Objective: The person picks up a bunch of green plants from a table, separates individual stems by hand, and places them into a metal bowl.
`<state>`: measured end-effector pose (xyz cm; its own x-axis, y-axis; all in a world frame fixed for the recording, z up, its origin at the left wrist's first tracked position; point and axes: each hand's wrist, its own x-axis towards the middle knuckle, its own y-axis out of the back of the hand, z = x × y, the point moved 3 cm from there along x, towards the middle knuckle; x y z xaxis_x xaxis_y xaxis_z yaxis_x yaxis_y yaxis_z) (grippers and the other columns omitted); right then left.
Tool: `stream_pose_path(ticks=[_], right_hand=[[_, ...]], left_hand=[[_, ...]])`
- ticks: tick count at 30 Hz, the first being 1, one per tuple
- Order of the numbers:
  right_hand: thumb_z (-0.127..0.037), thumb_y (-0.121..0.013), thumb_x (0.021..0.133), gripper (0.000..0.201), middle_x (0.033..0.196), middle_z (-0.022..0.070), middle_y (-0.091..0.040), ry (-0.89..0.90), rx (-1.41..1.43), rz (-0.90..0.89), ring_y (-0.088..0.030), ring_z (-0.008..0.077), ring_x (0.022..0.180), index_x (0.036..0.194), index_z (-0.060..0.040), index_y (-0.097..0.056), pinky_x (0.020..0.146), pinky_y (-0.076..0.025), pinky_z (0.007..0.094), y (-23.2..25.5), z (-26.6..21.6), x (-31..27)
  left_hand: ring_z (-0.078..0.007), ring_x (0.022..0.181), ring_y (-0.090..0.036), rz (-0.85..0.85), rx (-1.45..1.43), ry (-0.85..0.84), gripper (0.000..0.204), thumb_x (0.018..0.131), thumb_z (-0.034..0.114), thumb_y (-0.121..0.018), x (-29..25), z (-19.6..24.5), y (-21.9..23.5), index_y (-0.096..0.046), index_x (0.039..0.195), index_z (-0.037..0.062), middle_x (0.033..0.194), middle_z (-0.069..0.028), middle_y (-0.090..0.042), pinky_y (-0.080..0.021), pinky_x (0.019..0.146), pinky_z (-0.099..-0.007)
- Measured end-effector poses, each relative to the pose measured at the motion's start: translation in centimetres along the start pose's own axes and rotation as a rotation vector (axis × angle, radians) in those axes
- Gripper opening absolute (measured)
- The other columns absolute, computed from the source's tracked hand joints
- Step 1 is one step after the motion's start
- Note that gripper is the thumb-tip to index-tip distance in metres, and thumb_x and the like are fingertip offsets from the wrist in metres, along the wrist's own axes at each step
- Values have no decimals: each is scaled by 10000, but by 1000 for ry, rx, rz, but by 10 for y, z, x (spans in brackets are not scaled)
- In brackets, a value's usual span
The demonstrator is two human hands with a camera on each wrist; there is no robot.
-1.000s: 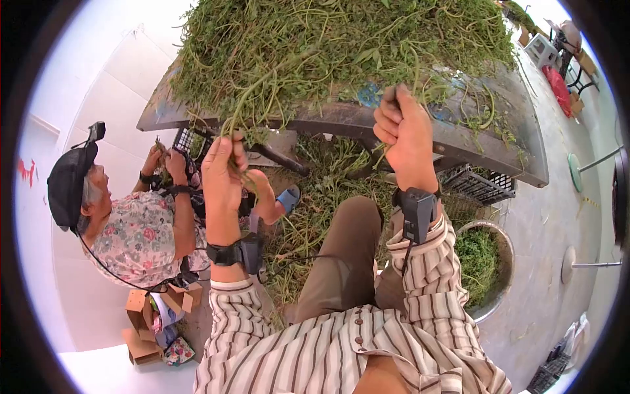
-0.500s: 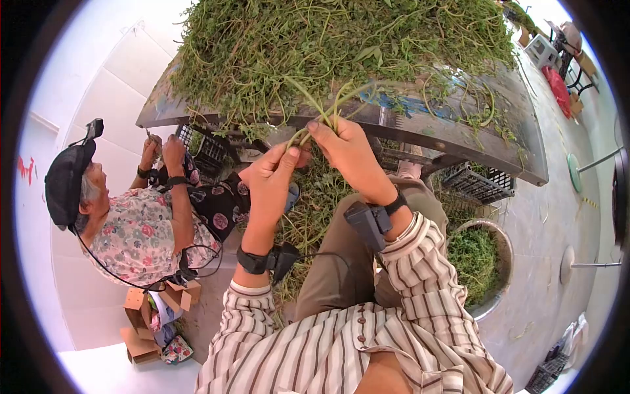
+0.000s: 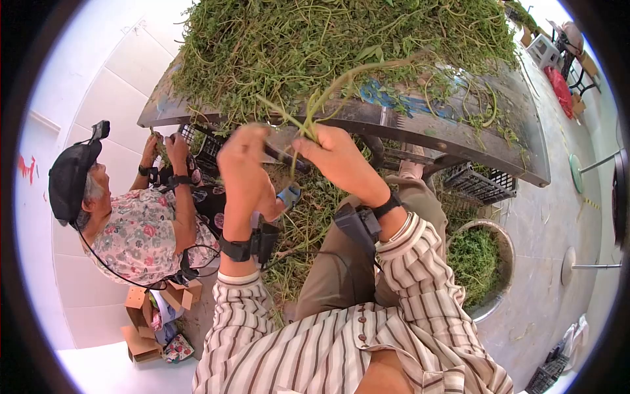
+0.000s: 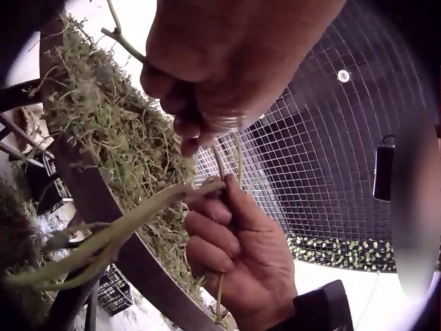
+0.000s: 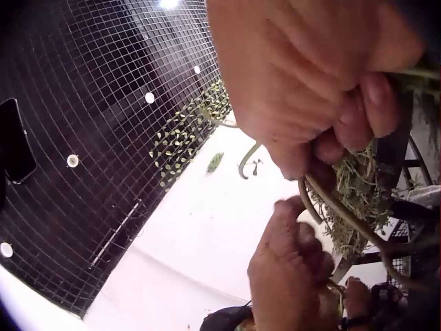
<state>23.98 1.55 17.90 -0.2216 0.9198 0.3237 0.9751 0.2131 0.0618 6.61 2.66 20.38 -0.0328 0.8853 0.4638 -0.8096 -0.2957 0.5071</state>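
Observation:
My right hand pinches several long green stems between thumb and fingers, near the front edge of the table. The stems fan upward and outward from that grip, and a thin one hangs below it. Just left of it, my left hand is blurred, its fingers bent inward. From the left wrist, the left hand looms large at the top, stems beside its fingers. Below it, the right hand pinches the stems. In the right wrist view the left fingertips sit close to a bent stem; I cannot tell whether they grip it.
A deep heap of leafy greens covers much of the dark table. Plant scraps litter the floor underneath. On the right stand a black crate and a round tub of greens. Another person sits at left.
Both hands came together over the stems; since then my left hand has drawn away to the left and upward. My right hand keeps its pinch, moving slightly left and down.

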Motion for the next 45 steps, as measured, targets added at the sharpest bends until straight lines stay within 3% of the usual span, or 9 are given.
stream_pose_path(ticks=[4, 5, 13, 15, 18, 21, 32, 39, 45], right_hand=[[-183, -533, 883, 220, 650, 83, -445, 100, -59, -23, -389, 144, 604, 861, 37, -539, 563, -372, 310, -3, 4, -9], [-213, -535, 897, 246, 625, 2, -396, 76, -5, -4, -373, 91, 612, 823, 22, -543, 545, -353, 279, -2, 3, -10], [-199, -530, 866, 259, 578, 76, -461, -25, 92, 137, -420, 109, 574, 777, 44, -537, 512, -376, 312, 7, 10, -4], [-196, -524, 871, 247, 614, 88, -482, -27, 185, 154, -441, 107, 578, 786, 35, -530, 496, -372, 315, 4, 0, -10], [-200, -534, 875, 248, 647, 84, -486, 8, 88, 138, -434, 93, 585, 799, 35, -541, 494, -362, 302, 9, 2, -9], [-200, -536, 875, 246, 600, 11, -446, 12, 110, 237, -402, 67, 562, 823, 38, -567, 483, -327, 264, 21, -1, -9], [-308, -555, 900, 273, 548, -76, -328, -186, 658, 572, -259, 15, 432, 715, -119, -488, 389, -193, 192, 48, 1, -11], [-340, -558, 893, 307, 546, -74, -339, -211, 732, 315, -267, 13, 445, 954, -45, -614, 407, -199, 187, 29, 6, -9], [-334, -523, 911, 310, 536, -59, -346, -219, 774, 176, -277, 22, 448, 880, -34, -595, 412, -201, 194, 25, -1, -10]], left_hand=[[2, 461, -257, 275, -349, 190, 238, 919, 244, -505, 19, -17, 38, -625, 850, 51, 599, 59, -393, -179, 409, -185], [2, 461, -257, 276, -351, 190, 238, 919, 244, -505, 17, -16, 37, -625, 850, 51, 599, 59, -393, -179, 409, -185], [-87, 695, -485, -285, -318, 259, 213, 835, 193, -606, -46, 3, -20, -632, 960, 23, 746, 8, -589, -384, 622, -236], [-75, 662, -496, -307, 67, 27, 199, 839, 170, -593, -48, 5, -28, -634, 944, 5, 718, 8, -596, -398, 588, -240], [-60, 633, -472, -228, -364, 296, 227, 897, 185, -553, -55, 13, -30, -624, 919, -30, 694, -15, -557, -369, 561, -200], [-55, 606, -474, -164, -313, 48, 243, 905, 196, -552, -51, -2, -26, -618, 931, -37, 682, -9, -548, -361, 535, -199], [-12, 483, -377, -12, -429, 180, 192, 907, 160, -544, -63, 18, -10, -614, 951, -13, 735, 16, -499, -298, 403, -167], [-143, 646, -496, -111, -141, -100, 158, 872, 97, -565, -68, 21, -17, -606, 949, -34, 749, -54, -557, -417, 600, -267], [-211, 696, -525, -171, -38, -107, 129, 834, 46, -581, -73, 20, -20, -603, 936, -30, 750, -89, -571, -422, 641, -286]])
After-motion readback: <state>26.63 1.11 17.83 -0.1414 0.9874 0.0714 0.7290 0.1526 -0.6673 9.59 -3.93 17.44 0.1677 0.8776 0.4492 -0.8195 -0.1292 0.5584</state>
